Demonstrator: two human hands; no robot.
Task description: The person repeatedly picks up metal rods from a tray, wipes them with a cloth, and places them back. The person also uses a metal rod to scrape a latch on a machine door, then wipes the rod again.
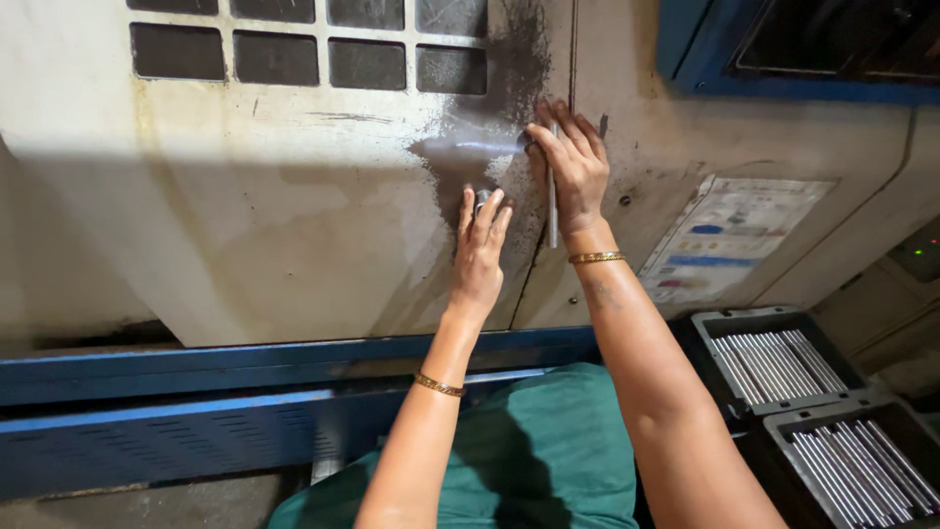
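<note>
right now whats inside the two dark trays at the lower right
Both dark trays hold metal rods laid side by side in a row. The right forearm covers the near tray's left corner, and the farther-right tray runs out of view.

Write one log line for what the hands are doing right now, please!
left hand: fingers on door knob | right hand: on metal rod, against door | trays: rods, lower right

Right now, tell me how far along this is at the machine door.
Done: metal rods lie sorted in two dark trays at lower right. In hand: the left hand touches a small knob on the cream door panel; the right hand holds a thin rod against the seam. Left: the door is shut.
</note>
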